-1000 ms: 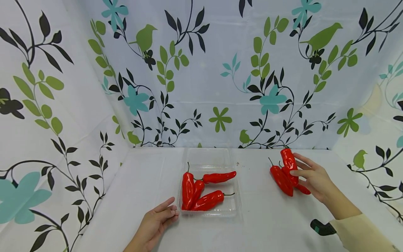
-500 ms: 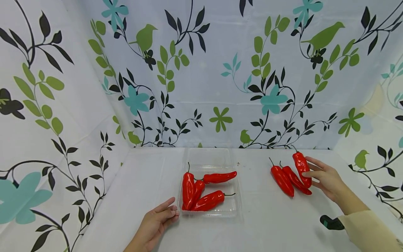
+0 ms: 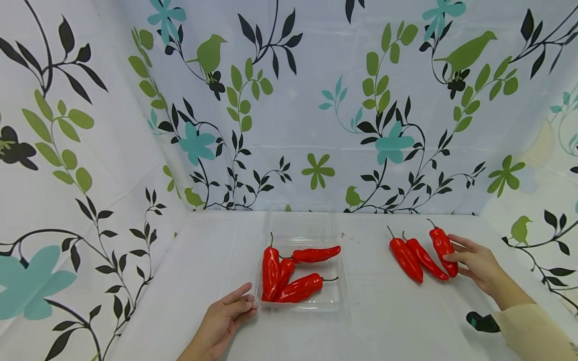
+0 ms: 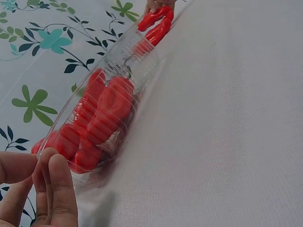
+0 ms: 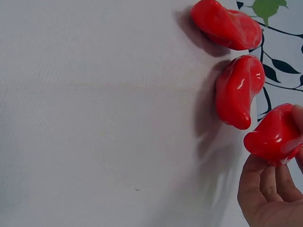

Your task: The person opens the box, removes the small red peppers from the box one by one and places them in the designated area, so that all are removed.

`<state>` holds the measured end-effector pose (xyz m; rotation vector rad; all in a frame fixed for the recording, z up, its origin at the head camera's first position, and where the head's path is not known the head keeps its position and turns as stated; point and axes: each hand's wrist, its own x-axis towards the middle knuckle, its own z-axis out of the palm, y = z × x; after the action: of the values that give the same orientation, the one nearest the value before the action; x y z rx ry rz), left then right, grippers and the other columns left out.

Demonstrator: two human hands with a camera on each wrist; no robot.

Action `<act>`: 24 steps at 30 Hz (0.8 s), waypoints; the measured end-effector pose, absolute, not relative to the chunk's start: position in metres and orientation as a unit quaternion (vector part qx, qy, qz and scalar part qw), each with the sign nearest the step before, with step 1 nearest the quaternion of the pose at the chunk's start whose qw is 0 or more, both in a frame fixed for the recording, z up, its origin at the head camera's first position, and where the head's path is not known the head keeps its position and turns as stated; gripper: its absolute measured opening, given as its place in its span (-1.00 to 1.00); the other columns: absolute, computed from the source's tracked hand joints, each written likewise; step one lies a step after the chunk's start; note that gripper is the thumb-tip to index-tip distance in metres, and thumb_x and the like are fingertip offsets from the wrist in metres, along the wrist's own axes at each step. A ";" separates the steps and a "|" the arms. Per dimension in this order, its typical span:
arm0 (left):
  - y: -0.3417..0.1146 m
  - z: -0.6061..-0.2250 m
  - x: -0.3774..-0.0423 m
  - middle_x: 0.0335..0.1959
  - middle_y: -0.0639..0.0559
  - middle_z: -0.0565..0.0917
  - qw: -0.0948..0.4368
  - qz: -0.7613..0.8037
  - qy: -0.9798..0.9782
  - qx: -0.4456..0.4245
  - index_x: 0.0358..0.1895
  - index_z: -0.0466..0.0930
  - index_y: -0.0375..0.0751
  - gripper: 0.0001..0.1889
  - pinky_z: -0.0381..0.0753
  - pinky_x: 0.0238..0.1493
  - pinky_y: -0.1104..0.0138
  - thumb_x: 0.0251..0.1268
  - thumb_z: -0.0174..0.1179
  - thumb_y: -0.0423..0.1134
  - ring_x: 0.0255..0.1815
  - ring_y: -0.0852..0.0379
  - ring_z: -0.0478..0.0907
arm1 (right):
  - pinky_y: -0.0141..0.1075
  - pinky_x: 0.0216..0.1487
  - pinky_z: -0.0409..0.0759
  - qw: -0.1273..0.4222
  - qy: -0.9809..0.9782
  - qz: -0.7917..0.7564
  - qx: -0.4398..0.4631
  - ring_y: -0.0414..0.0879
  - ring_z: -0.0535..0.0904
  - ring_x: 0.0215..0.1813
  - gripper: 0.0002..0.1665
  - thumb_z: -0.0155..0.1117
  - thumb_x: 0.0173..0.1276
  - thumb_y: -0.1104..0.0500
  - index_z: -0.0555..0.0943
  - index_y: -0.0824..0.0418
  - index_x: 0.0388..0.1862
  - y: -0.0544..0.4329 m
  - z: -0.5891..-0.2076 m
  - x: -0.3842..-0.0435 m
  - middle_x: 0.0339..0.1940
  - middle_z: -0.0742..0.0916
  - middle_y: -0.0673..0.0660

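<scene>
With thumb and fingertips, my left hand (image 3: 226, 318) holds the near left corner of a clear plastic box (image 3: 333, 297). Several shiny red chili peppers (image 3: 300, 288) with dark stems lie inside it. My right hand (image 3: 483, 265) pinches another red chili pepper (image 3: 441, 249) by its lower part, stem pointing away, at the right of the table. Just left of that lie two more, a thick chili pepper (image 3: 406, 260) and a slimmer chili pepper (image 3: 426, 258), slanted side by side. The right wrist view shows the held pepper (image 5: 277, 135) between thumb and fingers.
The box's clear lid (image 3: 300, 223) lies folded back toward the rear. A white cloth covers the table (image 3: 375, 321). Patterned curtains (image 3: 289, 110) stand behind and at both sides. A dark strap-like piece (image 3: 483, 322) is at the right sleeve.
My right hand has moved right and slightly nearer with its pepper, from over the other peppers to beside them. The left hand and the box stay in place.
</scene>
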<state>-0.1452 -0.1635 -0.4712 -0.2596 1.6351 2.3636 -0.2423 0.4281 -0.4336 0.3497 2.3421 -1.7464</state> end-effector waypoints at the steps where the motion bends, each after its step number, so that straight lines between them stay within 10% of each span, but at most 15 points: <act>1: -0.164 -0.471 -0.145 -0.07 -0.12 0.68 0.128 0.813 0.562 -0.089 0.46 0.23 -0.56 -0.38 0.66 0.14 0.22 0.37 0.17 -0.49 -0.04 0.02 0.68 | -0.03 0.17 0.66 0.102 0.792 -0.590 0.121 0.45 -0.08 0.55 0.06 0.25 0.51 0.10 -0.24 0.20 0.67 0.429 -0.435 -0.242 0.62 -0.07 0.46; 24: -0.164 -0.472 -0.145 -0.07 -0.12 0.67 0.130 0.815 0.557 -0.088 0.46 0.22 -0.56 -0.37 0.66 0.14 0.23 0.37 0.18 -0.50 -0.06 0.04 0.68 | -0.15 0.04 0.73 0.098 0.827 -0.539 0.127 0.49 0.04 0.49 0.04 0.30 0.46 0.12 -0.12 0.36 0.64 0.423 -0.454 -0.248 0.55 0.05 0.56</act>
<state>-0.1452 -0.1644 -0.4722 -0.2565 1.6194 2.3678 -0.2481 0.4227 -0.4539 0.3760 2.4471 -1.5949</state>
